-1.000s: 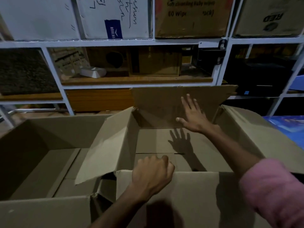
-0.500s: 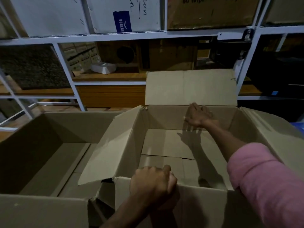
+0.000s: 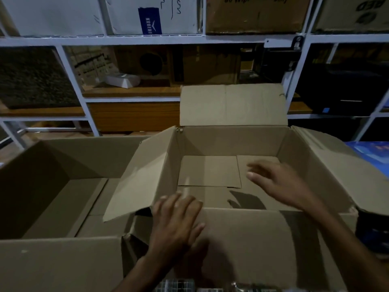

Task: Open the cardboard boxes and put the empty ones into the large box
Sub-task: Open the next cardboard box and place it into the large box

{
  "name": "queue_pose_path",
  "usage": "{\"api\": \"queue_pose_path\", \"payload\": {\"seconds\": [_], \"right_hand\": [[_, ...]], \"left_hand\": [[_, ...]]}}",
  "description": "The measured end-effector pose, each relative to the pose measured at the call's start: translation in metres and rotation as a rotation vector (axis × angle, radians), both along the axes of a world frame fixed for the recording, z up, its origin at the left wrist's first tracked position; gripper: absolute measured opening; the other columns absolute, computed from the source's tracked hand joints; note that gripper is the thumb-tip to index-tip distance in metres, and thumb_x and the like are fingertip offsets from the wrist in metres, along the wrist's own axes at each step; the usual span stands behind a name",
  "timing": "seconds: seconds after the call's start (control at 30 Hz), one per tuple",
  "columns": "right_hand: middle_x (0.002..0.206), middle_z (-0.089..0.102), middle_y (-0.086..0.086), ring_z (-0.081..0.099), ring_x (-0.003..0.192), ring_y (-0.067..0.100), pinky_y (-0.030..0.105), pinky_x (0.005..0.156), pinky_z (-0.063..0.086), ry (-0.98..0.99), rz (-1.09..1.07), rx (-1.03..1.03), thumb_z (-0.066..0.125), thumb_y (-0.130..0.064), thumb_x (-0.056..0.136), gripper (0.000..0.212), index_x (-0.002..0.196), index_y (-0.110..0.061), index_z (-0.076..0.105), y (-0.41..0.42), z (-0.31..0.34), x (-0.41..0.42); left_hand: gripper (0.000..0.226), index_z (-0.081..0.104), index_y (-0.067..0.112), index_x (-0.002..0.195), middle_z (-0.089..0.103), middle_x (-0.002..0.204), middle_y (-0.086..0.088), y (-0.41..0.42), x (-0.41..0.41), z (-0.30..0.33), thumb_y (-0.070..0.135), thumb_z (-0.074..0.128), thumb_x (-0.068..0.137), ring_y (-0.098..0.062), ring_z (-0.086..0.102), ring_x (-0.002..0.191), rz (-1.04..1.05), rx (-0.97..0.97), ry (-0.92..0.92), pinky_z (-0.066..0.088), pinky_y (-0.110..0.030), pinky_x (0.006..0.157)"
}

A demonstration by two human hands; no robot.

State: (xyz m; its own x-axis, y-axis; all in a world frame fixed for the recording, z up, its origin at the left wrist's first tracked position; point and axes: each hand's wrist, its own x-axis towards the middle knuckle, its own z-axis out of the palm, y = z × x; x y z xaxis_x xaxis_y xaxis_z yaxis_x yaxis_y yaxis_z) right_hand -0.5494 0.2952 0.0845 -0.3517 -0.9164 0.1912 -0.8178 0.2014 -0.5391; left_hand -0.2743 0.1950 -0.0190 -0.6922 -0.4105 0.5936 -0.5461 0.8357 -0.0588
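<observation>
My left hand (image 3: pixel 179 224) lies flat on the opened, empty box's (image 3: pixel 231 142) near flap; right hand (image 3: pixel 280 182) hovers inside, fingers loose. Still left: moving it into the large box (image 3: pixel 63 262) just beside.

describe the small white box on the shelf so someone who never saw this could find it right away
Start at the white metal shelving behind the two open cardboard boxes. On its wooden shelf board, just left of the upright rear flap of the nearer box, lies a small white box. It is the only small pale thing there; its neighbours are large brown cartons.
</observation>
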Motion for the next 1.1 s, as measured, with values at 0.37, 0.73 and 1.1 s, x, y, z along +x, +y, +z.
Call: {"api": "queue_pose_path", "payload": {"seconds": [0.37, 0.73, 1.1], "right_hand": [[0.13, 0.061, 0.024, 0.051, 0.124, 0.046, 0.051, 0.106, 0.034, 0.534, -0.55, -0.366, 0.055, -0.043, 0.087, 0.056, 0.116, 0.004, 0.066, 0.124, -0.091, 0.026], [0.159, 0.012, -0.006, 0.032, 0.138, 0.043, 0.062, 0.107, 0.038, 0.1, -0.476, -0.05, 0.08, -0.053, 0.055, 0.104, 0.146, -0.027, 0.038, 0.142, -0.08, -0.012], [0.108, 0.039, 0.005, 0.049, 0.091, 0.021, 0.037, 0.074, 0.053, 0.182, -0.415, -0.202, 0.094, -0.033, 0.057, 0.065, 0.111, -0.014, 0.062, 0.12, -0.082, -0.037]], "left_hand": [[0.072, 0.03, 0.037, 0.152, 0.031, 0.152, -0.012, 0.002, 0.041, 0.0, 0.066, 0.048, 0.088, -0.039, 0.055, 0.104, 0.233, 0.369, -0.027, 0.051, -0.051, 0.076], [0.088, 0.023, 0.035, 0.128, 0.007, 0.156, 0.001, -0.01, 0.021, -0.001, 0.06, 0.082, 0.067, -0.03, 0.028, 0.135, 0.079, 0.599, 0.108, 0.058, -0.044, 0.082], [0.071, 0.038, 0.03, 0.097, 0.046, 0.132, -0.001, -0.019, 0.001, 0.011, 0.043, 0.094, 0.057, -0.01, 0.042, 0.101, 0.088, 0.52, 0.248, 0.037, -0.027, 0.067]]}}
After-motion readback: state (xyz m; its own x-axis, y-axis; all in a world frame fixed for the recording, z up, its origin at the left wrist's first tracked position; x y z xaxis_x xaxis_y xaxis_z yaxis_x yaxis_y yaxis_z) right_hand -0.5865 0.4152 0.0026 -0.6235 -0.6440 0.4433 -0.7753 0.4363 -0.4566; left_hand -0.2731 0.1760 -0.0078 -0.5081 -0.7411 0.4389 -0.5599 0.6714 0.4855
